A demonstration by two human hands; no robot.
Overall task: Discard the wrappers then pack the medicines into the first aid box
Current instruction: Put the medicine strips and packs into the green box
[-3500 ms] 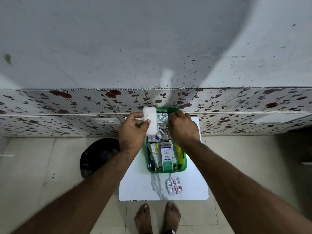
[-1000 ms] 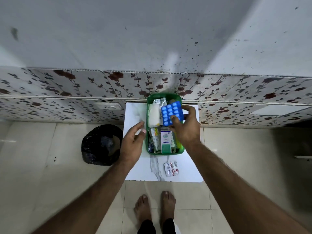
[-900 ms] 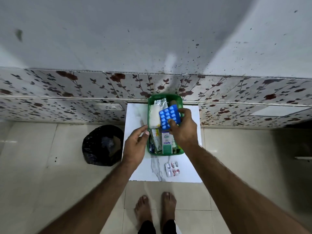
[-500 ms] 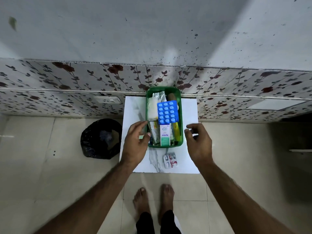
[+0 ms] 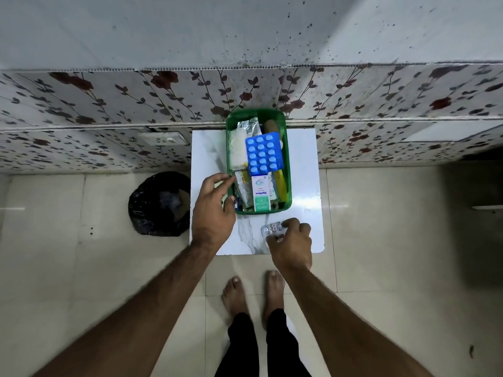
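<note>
A green first aid box [image 5: 288, 198] stands at the back of a small white table [image 5: 206, 148]. Inside lie a blue blister pack [image 5: 263, 154], a white gauze roll [image 5: 237, 149], a green-and-white medicine carton [image 5: 260, 194] and foil strips. My left hand [image 5: 213, 210] rests on the table against the box's left wall, fingers spread, holding nothing. My right hand [image 5: 292, 242] is at the table's front, fingers curled on a small silver blister strip [image 5: 270, 229] that lies on the tabletop.
A black rubbish bag [image 5: 159, 204] sits on the tiled floor left of the table. A floral-panelled wall [image 5: 109, 110] runs right behind the table. My bare feet [image 5: 253, 292] stand just before the table's front edge.
My right hand let go of the blue blister pack in the box, then came down to the front of the table onto the silver strip. My left hand stayed by the box.
</note>
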